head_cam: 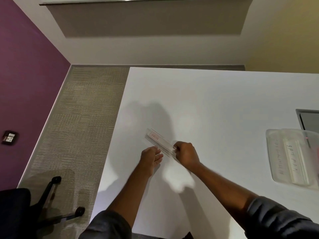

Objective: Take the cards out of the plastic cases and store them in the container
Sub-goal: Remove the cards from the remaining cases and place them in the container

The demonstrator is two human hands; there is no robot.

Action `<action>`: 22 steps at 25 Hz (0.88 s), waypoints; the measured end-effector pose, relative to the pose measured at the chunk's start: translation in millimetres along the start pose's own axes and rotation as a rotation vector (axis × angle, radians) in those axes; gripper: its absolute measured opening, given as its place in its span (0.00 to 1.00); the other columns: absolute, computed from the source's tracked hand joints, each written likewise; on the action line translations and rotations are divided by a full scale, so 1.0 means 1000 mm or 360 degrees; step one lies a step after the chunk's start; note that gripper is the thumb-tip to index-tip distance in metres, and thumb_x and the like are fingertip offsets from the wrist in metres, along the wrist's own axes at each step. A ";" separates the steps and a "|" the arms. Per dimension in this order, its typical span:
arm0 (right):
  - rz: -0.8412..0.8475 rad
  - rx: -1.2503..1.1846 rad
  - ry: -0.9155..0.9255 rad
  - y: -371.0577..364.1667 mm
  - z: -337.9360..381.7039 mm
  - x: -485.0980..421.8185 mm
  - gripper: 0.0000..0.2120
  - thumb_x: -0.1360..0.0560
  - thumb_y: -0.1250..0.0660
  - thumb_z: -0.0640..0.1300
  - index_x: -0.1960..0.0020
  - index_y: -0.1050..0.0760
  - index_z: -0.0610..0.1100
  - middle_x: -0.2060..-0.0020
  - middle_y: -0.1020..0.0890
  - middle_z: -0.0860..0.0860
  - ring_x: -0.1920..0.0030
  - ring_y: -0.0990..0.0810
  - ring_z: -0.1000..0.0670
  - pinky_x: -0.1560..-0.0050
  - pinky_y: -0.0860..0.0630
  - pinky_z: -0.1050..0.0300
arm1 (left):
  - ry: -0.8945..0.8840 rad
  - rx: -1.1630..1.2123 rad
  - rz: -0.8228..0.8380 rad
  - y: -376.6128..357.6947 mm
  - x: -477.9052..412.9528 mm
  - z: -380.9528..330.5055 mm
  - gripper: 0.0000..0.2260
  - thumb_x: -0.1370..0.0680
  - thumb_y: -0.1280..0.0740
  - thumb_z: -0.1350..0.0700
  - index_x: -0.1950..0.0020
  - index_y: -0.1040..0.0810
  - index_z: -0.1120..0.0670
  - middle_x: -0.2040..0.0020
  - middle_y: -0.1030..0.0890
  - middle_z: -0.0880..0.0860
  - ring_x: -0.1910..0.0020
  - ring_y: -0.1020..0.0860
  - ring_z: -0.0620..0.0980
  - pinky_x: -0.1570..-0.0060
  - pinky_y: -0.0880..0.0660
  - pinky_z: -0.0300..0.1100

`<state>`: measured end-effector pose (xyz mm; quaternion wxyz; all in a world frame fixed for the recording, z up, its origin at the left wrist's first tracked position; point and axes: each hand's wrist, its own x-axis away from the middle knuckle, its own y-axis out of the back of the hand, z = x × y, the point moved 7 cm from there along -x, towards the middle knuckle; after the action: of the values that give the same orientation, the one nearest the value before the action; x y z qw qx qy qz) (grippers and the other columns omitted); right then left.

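A clear plastic case (158, 141) with a white card and a red label inside is held just above the white table (215, 100), near its middle. My right hand (185, 155) pinches the case's near end. My left hand (151, 156) is beside the case at its lower left, fingers loosely spread and touching or nearly touching its edge. A clear plastic container (291, 159) with a handwritten label sits at the table's right edge, far from both hands.
A dark screen or tablet (309, 121) lies behind the container at the right edge. An office chair (25, 209) stands on the carpet to the left of the table. A wall socket (9, 137) is on the purple wall.
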<state>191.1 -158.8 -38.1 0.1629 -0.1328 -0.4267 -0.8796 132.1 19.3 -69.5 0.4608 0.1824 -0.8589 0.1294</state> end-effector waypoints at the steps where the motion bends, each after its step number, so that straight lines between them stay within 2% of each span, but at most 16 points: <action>1: -0.0026 -0.0077 0.0012 0.003 0.001 0.000 0.08 0.24 0.33 0.32 0.53 0.16 0.41 0.58 0.12 0.46 0.60 0.15 0.43 0.62 0.22 0.54 | 0.0002 0.0015 0.0013 0.003 -0.002 -0.001 0.22 0.13 0.35 0.58 0.20 0.31 0.63 0.27 0.22 0.65 0.30 0.20 0.65 0.26 0.25 0.60; 5: -0.0037 -0.0518 -0.0005 0.019 0.003 0.000 0.16 0.26 0.35 0.26 0.61 0.17 0.44 0.63 0.13 0.46 0.63 0.13 0.42 0.60 0.15 0.47 | -0.0001 0.0082 0.0023 0.012 -0.008 -0.004 0.20 0.13 0.36 0.62 0.21 0.31 0.63 0.24 0.24 0.66 0.29 0.21 0.67 0.24 0.27 0.62; 7: -0.0014 -0.0809 -0.0145 0.025 -0.004 0.000 0.18 0.27 0.38 0.24 0.62 0.16 0.42 0.65 0.13 0.44 0.66 0.13 0.44 0.63 0.14 0.49 | -0.0042 0.0093 0.0008 0.017 -0.010 -0.010 0.17 0.13 0.37 0.63 0.24 0.28 0.61 0.25 0.24 0.65 0.30 0.20 0.66 0.24 0.27 0.62; 8: 0.0010 -0.0938 -0.0216 0.027 -0.008 0.001 0.18 0.28 0.39 0.24 0.61 0.15 0.41 0.66 0.13 0.44 0.67 0.14 0.45 0.63 0.14 0.51 | -0.0070 0.0108 -0.0006 0.019 -0.012 -0.014 0.15 0.13 0.37 0.64 0.25 0.27 0.60 0.25 0.24 0.65 0.30 0.20 0.65 0.24 0.27 0.62; 10: 0.0066 -0.1121 -0.0307 0.031 -0.013 0.002 0.17 0.26 0.38 0.25 0.58 0.14 0.38 0.66 0.13 0.45 0.65 0.13 0.46 0.62 0.14 0.55 | -0.0126 0.0149 -0.0038 0.025 -0.012 -0.024 0.18 0.13 0.39 0.65 0.22 0.29 0.60 0.24 0.25 0.63 0.29 0.20 0.65 0.24 0.27 0.62; 13: 0.0133 -0.1251 -0.0369 0.038 -0.016 0.004 0.10 0.21 0.33 0.29 0.52 0.13 0.36 0.63 0.12 0.41 0.63 0.12 0.45 0.60 0.13 0.56 | -0.0231 0.0182 -0.0065 0.034 -0.012 -0.041 0.22 0.12 0.40 0.65 0.17 0.34 0.58 0.22 0.26 0.62 0.28 0.21 0.64 0.24 0.27 0.61; 15: 0.0188 -0.1294 -0.0415 0.041 -0.018 0.006 0.07 0.20 0.30 0.32 0.49 0.13 0.36 0.59 0.11 0.39 0.62 0.11 0.46 0.59 0.13 0.56 | -0.0309 0.0167 -0.0065 0.038 -0.012 -0.051 0.22 0.12 0.39 0.64 0.16 0.33 0.56 0.21 0.26 0.60 0.27 0.22 0.63 0.24 0.27 0.60; 17: 0.0290 -0.1359 -0.0460 0.043 -0.021 0.009 0.06 0.19 0.29 0.34 0.46 0.13 0.36 0.57 0.10 0.41 0.61 0.11 0.47 0.58 0.13 0.56 | -0.0396 0.0077 -0.0031 0.039 -0.013 -0.058 0.21 0.12 0.39 0.63 0.18 0.31 0.55 0.22 0.25 0.58 0.27 0.22 0.61 0.26 0.25 0.60; 19: 0.0416 -0.1429 -0.0517 0.046 -0.022 0.011 0.07 0.19 0.30 0.34 0.43 0.14 0.35 0.56 0.10 0.42 0.60 0.12 0.47 0.57 0.13 0.56 | -0.0472 -0.0018 0.0008 0.037 -0.012 -0.061 0.20 0.12 0.38 0.62 0.20 0.27 0.54 0.25 0.23 0.57 0.26 0.23 0.60 0.28 0.24 0.60; 22: 0.0535 -0.1494 -0.0610 0.049 -0.029 0.013 0.08 0.18 0.30 0.34 0.42 0.14 0.36 0.55 0.10 0.43 0.58 0.12 0.49 0.57 0.14 0.57 | -0.0529 -0.0027 0.0039 0.039 -0.010 -0.057 0.15 0.13 0.36 0.61 0.26 0.21 0.55 0.36 0.17 0.54 0.28 0.21 0.59 0.29 0.23 0.60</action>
<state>196.0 -212.8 -15.5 0.1436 -0.4163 0.0177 -0.8976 162.8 78.2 -49.5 0.3123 0.1868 -0.9265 0.0957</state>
